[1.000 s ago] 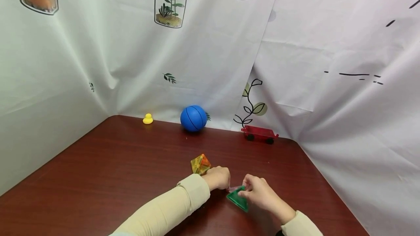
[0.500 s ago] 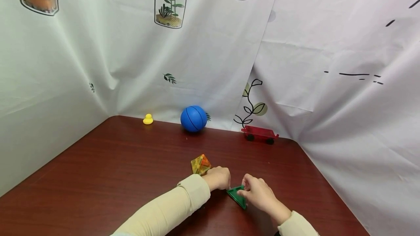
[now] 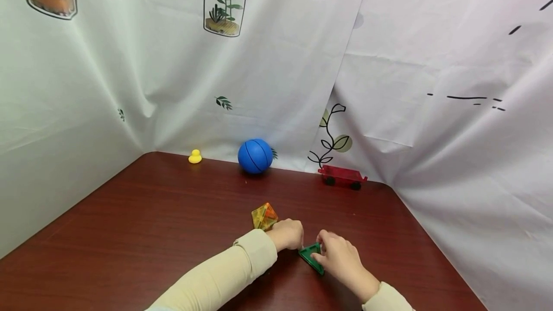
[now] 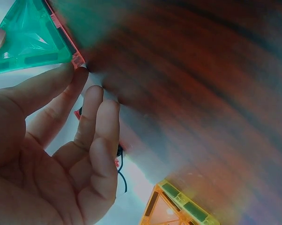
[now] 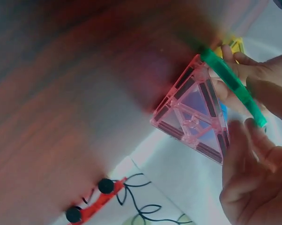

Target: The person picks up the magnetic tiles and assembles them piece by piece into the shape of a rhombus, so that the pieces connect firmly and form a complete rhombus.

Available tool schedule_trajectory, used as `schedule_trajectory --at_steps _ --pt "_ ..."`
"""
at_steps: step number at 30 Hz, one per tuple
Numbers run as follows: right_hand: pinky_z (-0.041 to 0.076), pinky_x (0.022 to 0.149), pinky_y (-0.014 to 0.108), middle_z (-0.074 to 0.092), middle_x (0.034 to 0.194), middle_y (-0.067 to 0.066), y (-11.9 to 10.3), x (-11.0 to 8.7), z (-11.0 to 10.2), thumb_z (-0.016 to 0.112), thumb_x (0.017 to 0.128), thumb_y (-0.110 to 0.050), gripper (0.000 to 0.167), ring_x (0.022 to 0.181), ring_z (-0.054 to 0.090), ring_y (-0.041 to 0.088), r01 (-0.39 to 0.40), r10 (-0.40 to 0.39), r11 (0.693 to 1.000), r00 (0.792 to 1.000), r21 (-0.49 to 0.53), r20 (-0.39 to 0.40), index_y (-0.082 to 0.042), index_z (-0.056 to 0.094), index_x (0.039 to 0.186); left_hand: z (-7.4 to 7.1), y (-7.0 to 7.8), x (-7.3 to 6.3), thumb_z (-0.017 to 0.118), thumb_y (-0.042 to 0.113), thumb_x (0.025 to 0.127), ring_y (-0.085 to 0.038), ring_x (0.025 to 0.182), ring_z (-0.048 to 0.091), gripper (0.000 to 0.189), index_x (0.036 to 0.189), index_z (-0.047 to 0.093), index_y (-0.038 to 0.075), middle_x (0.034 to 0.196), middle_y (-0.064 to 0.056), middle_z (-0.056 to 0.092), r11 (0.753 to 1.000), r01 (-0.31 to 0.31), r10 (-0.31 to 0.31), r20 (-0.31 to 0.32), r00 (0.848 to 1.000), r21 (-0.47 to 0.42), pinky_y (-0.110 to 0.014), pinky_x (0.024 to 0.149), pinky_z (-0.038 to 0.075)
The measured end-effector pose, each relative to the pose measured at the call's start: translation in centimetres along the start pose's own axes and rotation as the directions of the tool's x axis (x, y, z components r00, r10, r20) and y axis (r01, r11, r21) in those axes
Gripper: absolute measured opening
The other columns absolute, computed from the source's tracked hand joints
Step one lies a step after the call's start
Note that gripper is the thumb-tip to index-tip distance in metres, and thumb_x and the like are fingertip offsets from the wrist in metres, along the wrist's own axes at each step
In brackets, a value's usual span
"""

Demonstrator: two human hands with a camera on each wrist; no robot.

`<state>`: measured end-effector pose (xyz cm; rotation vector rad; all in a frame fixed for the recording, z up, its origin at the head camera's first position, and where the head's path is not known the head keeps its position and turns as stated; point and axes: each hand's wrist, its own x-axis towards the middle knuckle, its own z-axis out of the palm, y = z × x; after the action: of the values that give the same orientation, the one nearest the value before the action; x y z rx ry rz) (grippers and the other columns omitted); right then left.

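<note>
A green triangular magnetic tile (image 3: 312, 256) leans against pink triangular magnetic tiles (image 5: 192, 119), which the head view hides behind it. My right hand (image 3: 343, 259) holds the green tile between thumb and fingers, and in the right wrist view that tile stands nearly edge-on. From the left, my left hand (image 3: 288, 234) reaches in. Its thumb and index fingertips pinch the low corner where pink and green meet, as the left wrist view shows; its other fingers are loosely bent. Just beyond the left wrist stands a yellow and orange magnetic-tile shape (image 3: 264, 216), partly hidden by the hand.
Along the back of the brown table (image 3: 151, 224) are a yellow toy duck (image 3: 195, 157), a blue ball (image 3: 255, 156) and a red wheeled toy cart (image 3: 342, 176). A white printed curtain (image 3: 276, 71) hangs behind and at both sides.
The green tile has tipped down and away, and its lower corner has shifted slightly left. My right hand and forearm followed left. The left hand has stayed in place.
</note>
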<state>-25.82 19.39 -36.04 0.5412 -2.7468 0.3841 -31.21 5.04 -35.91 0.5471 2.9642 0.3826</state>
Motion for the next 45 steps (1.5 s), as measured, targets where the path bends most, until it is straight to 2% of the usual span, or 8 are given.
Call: schedule_trajectory --at_steps 4,12,15,19,32,39,45 --pt "0.028 0.037 0.024 0.034 0.072 -0.002 -0.2 -0.3 0.1 0.075 0.064 -0.030 0.031 0.050 0.034 0.008 -0.003 -0.008 0.994 0.995 -0.112 -0.098 -0.016 0.053 0.079 -0.1 0.0 0.0 0.068 0.023 0.073 -0.011 0.054 0.046 0.018 0.056 0.062 0.021 0.059 0.009 0.052 1.000 0.004 -0.004 0.000 1.000 0.004 -0.029 0.049 0.038" --pt "0.030 0.035 0.027 0.036 0.078 0.006 0.0 -0.3 0.2 0.078 0.060 -0.035 0.047 0.049 0.038 0.013 -0.085 0.065 0.989 0.986 -0.123 -0.153 -0.011 0.047 0.088 -0.1 0.0 0.1 0.066 0.022 0.075 -0.012 0.053 0.045 0.021 0.055 0.061 0.020 0.059 0.007 0.052 1.000 0.004 -0.004 0.009 1.000 0.001 -0.028 0.047 0.035" --pt "0.032 0.036 0.029 0.038 0.079 0.008 0.1 -0.3 0.3 0.077 0.060 -0.038 0.054 0.048 0.040 0.013 -0.120 0.103 0.985 0.985 -0.122 -0.140 -0.008 0.047 0.093 -0.1 0.1 -0.1 0.065 0.021 0.076 -0.012 0.052 0.043 0.022 0.055 0.062 0.018 0.059 0.007 0.051 1.000 0.006 -0.006 0.015 1.000 0.000 -0.028 0.046 0.033" --pt "0.032 0.037 0.029 0.038 0.077 0.008 0.4 -0.3 0.4 0.076 0.061 -0.040 0.054 0.046 0.039 0.013 -0.149 0.139 0.980 0.986 -0.128 -0.088 -0.007 0.046 0.093 -0.1 0.0 -0.2 0.065 0.021 0.076 -0.013 0.051 0.042 0.022 0.054 0.062 0.017 0.058 0.006 0.051 1.000 0.009 -0.009 0.009 1.000 -0.001 -0.028 0.046 0.032" --pt "0.032 0.038 0.030 0.037 0.070 0.005 0.5 -0.4 0.2 0.073 0.062 -0.045 0.051 0.045 0.036 0.013 -0.159 0.162 0.976 0.987 -0.150 0.006 -0.009 0.044 0.082 -0.1 -0.3 -0.3 0.064 0.022 0.076 -0.011 0.052 0.044 0.020 0.057 0.063 0.020 0.060 0.009 0.052 1.000 0.000 0.000 -0.001 1.000 0.002 -0.028 0.046 0.035" --pt "0.032 0.039 0.031 0.038 0.070 0.005 0.6 -0.4 0.2 0.071 0.062 -0.049 0.050 0.045 0.039 0.014 -0.168 0.179 0.969 0.983 -0.179 0.046 -0.009 0.045 0.079 -0.4 -1.3 -0.8 0.065 0.021 0.076 -0.008 0.060 0.051 0.010 0.067 0.063 0.022 0.067 0.010 0.055 0.996 -0.054 0.047 -0.089 0.995 -0.078 -0.030 0.052 0.041" --pt "0.032 0.038 0.032 0.039 0.069 0.005 0.8 -0.4 0.2 0.070 0.062 -0.051 0.049 0.045 0.040 0.015 -0.157 0.171 0.966 0.984 -0.205 0.051 -0.010 0.046 0.075 -1.5 -2.6 -1.1 0.064 0.020 0.078 -0.010 0.063 0.052 0.004 0.074 0.063 0.018 0.069 0.008 0.055 0.989 -0.069 0.049 -0.158 0.986 -0.128 -0.029 0.052 0.041"
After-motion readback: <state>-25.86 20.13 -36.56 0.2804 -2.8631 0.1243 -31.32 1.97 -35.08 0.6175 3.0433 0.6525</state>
